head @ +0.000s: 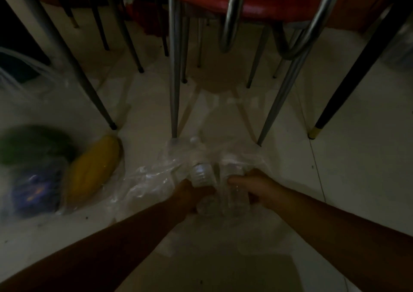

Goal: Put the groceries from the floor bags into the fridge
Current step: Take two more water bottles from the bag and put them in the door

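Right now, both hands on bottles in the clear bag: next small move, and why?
Probably lift both bottles straight up out of the clear bag. The left hand grips one water bottle, the right hand another, and loose plastic surrounds them.

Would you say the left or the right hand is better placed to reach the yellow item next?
Left, probably. The left hand is nearer the yellow item, which lies to its left; the right hand would cross over.

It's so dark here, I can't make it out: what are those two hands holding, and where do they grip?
Each grips a clear water bottle around its body: left hand on one bottle, right hand on another, both at a plastic bag.
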